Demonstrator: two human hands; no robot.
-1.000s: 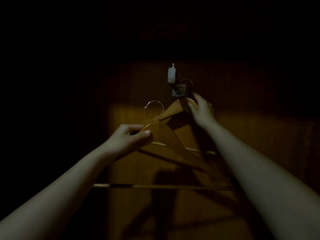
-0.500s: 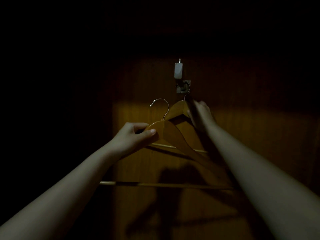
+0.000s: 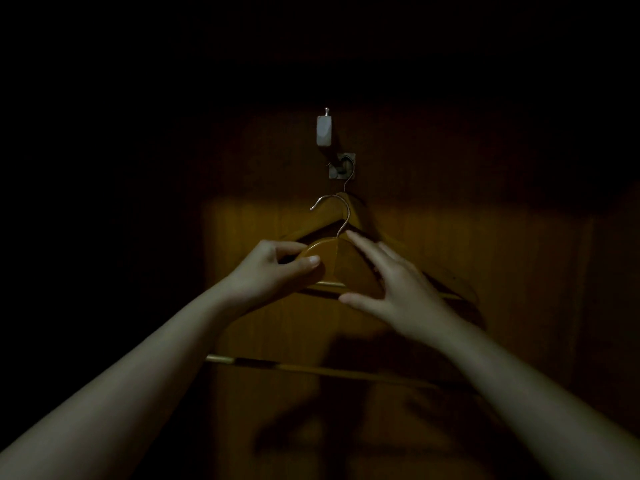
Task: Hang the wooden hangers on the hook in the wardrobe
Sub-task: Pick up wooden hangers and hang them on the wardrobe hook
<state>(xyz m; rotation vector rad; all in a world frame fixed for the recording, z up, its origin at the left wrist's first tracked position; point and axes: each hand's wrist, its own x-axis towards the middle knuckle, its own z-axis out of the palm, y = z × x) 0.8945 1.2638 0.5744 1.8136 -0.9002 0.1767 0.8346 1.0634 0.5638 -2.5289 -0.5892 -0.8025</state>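
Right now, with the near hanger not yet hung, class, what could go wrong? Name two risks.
The hook holds the far hanger and sits in shadow; the near hanger could miss it or knock the far one off. Only the left grip holds the near hanger, off to one side; the right grip is open, so it may tilt or slip.

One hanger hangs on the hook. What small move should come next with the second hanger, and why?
Probably lift the second hanger up toward the wall hook: its wire top is below that hook, where the first hanger hangs, and the left hand grips its wood.
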